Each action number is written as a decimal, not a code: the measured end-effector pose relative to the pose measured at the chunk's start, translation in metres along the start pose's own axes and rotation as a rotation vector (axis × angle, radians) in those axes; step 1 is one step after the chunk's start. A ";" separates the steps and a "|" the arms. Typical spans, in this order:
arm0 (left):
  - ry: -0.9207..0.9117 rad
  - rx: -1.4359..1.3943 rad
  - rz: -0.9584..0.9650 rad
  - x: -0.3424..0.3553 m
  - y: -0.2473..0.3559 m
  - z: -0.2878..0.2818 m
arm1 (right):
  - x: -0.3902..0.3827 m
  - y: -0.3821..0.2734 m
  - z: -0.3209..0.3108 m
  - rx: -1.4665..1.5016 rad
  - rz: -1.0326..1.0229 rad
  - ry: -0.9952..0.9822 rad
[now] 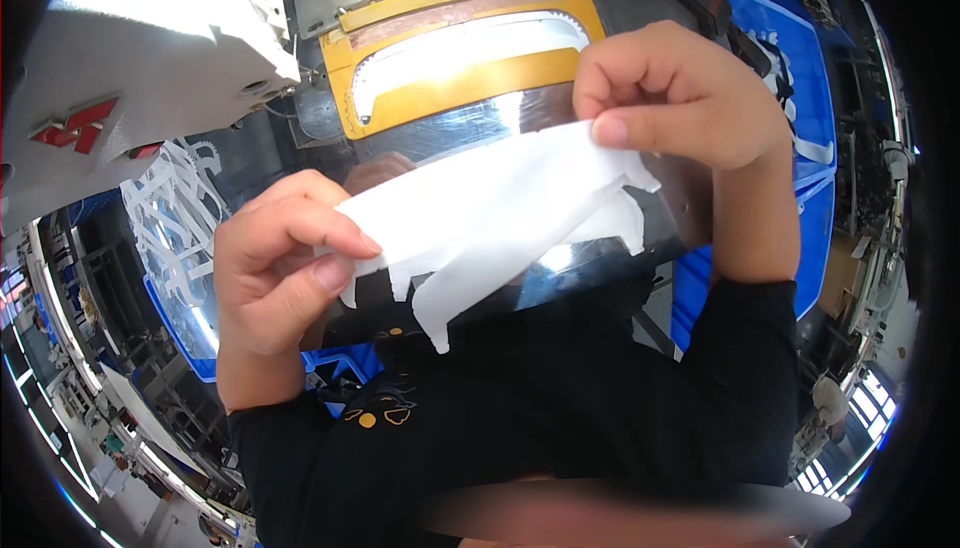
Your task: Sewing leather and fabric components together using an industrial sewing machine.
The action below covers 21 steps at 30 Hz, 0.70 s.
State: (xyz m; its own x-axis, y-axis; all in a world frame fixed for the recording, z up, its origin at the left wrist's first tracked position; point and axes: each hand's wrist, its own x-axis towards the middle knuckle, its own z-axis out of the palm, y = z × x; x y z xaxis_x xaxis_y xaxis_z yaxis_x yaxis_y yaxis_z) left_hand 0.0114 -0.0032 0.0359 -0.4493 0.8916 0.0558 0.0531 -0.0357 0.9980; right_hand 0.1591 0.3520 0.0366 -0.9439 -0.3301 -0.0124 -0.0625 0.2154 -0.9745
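My left hand point(278, 266) pinches the left end of a white curved fabric piece point(480, 183) between thumb and fingers. At its upper right end my right hand point(690, 103) grips the same piece, thumb in front. The piece is stretched between both hands above a shiny metal table. Narrow pointed ends hang below its lower edge, and another white layer point(612, 223) shows behind it. Whether the layers are joined, I cannot tell. Beyond the hands lies a yellow template frame point(465, 83) with a white curved strip point(470, 48) in its opening.
A white sewing machine point(150, 78) with a red emblem stands at the upper left. Below it, white fabric scraps point(175, 213) pile over a blue bin point(185, 323). At the right, a blue tray point(815, 78) holds black and white pieces.
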 end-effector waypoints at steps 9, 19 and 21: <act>0.227 0.001 -0.053 0.011 -0.016 0.004 | 0.000 -0.001 0.001 -0.091 0.235 0.310; 0.329 0.545 -0.109 0.028 -0.046 0.001 | 0.025 0.037 0.002 -0.258 0.295 0.548; 0.310 0.694 -0.093 0.028 -0.051 -0.002 | 0.026 0.038 0.002 -0.238 0.296 0.543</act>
State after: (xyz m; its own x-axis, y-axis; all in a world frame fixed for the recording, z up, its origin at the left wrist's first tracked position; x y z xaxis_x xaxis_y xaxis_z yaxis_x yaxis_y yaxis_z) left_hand -0.0059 0.0227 -0.0137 -0.7035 0.7061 0.0807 0.5049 0.4167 0.7559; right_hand 0.1328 0.3502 -0.0013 -0.9576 0.2713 -0.0969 0.2137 0.4435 -0.8704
